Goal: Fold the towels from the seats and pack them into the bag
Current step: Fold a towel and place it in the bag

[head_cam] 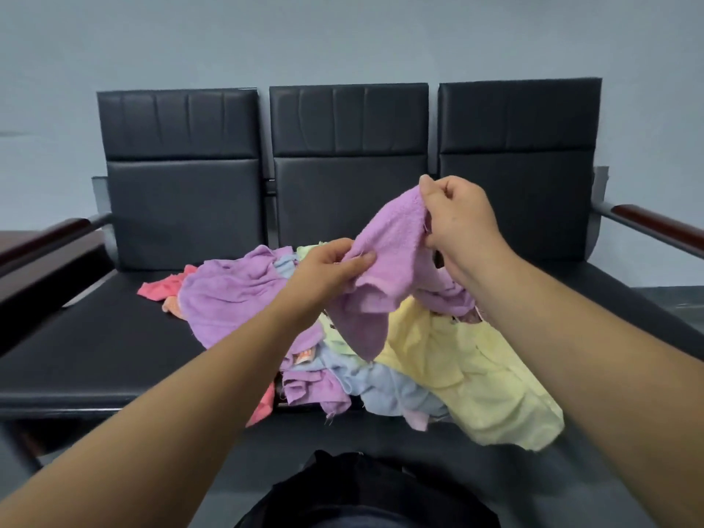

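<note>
Left hand and right hand each pinch a crumpled lilac terry towel, raised over a heap of pastel towels at the front edge of the black padded seats.

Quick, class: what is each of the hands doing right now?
Left hand: pinches the edge of the lifted purple towel.
Right hand: grips the same purple towel at its top corner.
</note>
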Motion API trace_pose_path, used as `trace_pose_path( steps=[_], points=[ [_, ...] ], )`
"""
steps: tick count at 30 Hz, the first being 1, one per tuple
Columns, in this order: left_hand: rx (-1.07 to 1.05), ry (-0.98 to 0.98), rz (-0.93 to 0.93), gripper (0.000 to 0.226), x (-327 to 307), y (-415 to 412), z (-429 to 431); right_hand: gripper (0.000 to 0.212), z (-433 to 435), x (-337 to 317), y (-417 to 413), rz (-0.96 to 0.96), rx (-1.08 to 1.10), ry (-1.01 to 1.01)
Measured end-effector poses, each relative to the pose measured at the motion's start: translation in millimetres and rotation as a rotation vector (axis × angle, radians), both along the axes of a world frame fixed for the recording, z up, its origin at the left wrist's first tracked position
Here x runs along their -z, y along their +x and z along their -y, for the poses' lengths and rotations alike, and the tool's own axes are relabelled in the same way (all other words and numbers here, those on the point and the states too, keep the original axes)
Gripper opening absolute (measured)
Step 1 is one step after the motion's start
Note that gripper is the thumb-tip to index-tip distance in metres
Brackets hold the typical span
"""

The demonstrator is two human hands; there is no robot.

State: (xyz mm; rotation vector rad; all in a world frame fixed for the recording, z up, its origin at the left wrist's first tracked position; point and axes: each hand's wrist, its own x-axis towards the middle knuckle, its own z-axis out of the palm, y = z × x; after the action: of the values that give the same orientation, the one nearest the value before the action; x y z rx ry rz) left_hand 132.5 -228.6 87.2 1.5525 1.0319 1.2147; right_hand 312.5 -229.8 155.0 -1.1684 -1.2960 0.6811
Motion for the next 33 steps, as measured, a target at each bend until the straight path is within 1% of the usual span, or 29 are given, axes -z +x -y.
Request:
trace_pose_path(
  steps=[1, 3, 5, 6, 10, 11, 12, 14, 15, 16, 17, 19, 21, 23, 24, 25, 26, 27, 28, 29, 31, 33],
  points=[
    [0.016, -0.01, 0.039, 0.026, -5.8, -7.0, 4.5, 0.032, 2.7, -2.4, 0.6, -0.028, -0.01, -0.022],
    [0.038, -0.045, 0.104, 0.037, -22.2, -18.7, 16.2, 0.032, 9.3, -7.3, -0.8, -0.143, -0.076, -0.085],
    [0.062, -0.044, 0.167, 0.035, -39.3, -27.1, 26.7, 0.031, 16.5, -14.3, -6.2, -0.255, -0.164, -0.116],
    [0.084, -0.048, 0.195, 0.034, -48.8, -30.6, 30.5, 0.03, 19.9, -19.1, -10.1, -0.28, -0.196, -0.118],
    [0.131, -0.024, 0.333, 0.021, -93.8, -42.4, 47.6, 0.032, 33.3, -47.4, -27.2, -0.295, -0.253, -0.066],
    [0.128, -0.022, 0.358, 0.019, -106.3, -45.3, 52.9, 0.033, 36.5, -55.4, -30.8, -0.257, -0.236, -0.032],
    [0.117, -0.018, 0.359, 0.019, -117.7, -48.8, 56.5, 0.033, 39.6, -63.8, -33.1, -0.156, -0.179, 0.014],
    [0.076, -0.03, 0.285, 0.028, -138.6, -55.6, 64.9, 0.033, 45.4, -80.5, -35.5, 0.123, -0.032, 0.111],
    [0.046, -0.05, 0.225, 0.034, -147.9, -58.4, 69.5, 0.033, 48.0, -87.4, -36.5, 0.22, -0.005, 0.126],
    [0.016, -0.067, 0.167, 0.036, -154.9, -61.9, 71.4, 0.032, 50.0, -92.5, -36.8, 0.264, -0.032, 0.092],
    [-0.018, -0.091, 0.129, 0.035, -161.1, -65.1, 73.6, 0.031, 52.3, -96.0, -37.6, 0.264, -0.089, 0.023],
    [-0.072, -0.126, 0.102, 0.034, -170.7, -68.8, 79.1, 0.028, 57.8, -99.0, -40.8, 0.277, -0.17, -0.069],
    [-0.125, -0.138, 0.113, 0.029, -176.2, -70.3, 82.4, 0.046, 66.0, -100.4, -47.2, 0.292, -0.201, -0.013],
    [-0.157, -0.158, 0.121, 0.015, -179.5, -71.2, 85.7, 0.064, 81.9, -103.5, -56.8, 0.287, -0.31, 0.044],
    [-0.151, -0.169, 0.118, 0.013, -180.9, -72.4, 87.1, 0.072, 90.3, -105.7, -62.9, 0.324, -0.375, 0.057],
    [-0.129, -0.181, 0.118, 0.015, -182.2, -73.0, 90.8, 0.073, 96.2, -106.9, -68.0, 0.383, -0.412, 0.072],
    [-0.1, -0.186, 0.115, 0.02, -183.2, -74.8, 93.7, 0.066, 101.1, -107.4, -72.6, 0.445, -0.417, 0.097],
    [-0.071, -0.192, 0.116, 0.022, -185.2, -75.9, 98.8, 0.055, 104.2, -108.1, -76.4, 0.485, -0.4, 0.131],
    [-0.051, -0.19, 0.122, 0.019, -187.5, -78.5, 102.8, 0.044, 106.1, -109.6, -79.6, 0.477, -0.39, 0.155],
    [-0.035, -0.19, 0.132, 0.016, -190.5, -81.8, 107.4, 0.035, 107.8, -111.8, -82.3, 0.412, -0.411, 0.148],
    [-0.01, -0.168, 0.134, 0.016, -198.0, -89.2, 116.4, 0.019, 111.1, -118.8, -86.3, 0.204, -0.517, 0.082],
    [0.025, -0.118, 0.14, 0.019, -207.5, -96.8, 125.2, 0.012, 116.3, -130.1, -88.5, 0.047, -0.612, 0.024]
  ],
)
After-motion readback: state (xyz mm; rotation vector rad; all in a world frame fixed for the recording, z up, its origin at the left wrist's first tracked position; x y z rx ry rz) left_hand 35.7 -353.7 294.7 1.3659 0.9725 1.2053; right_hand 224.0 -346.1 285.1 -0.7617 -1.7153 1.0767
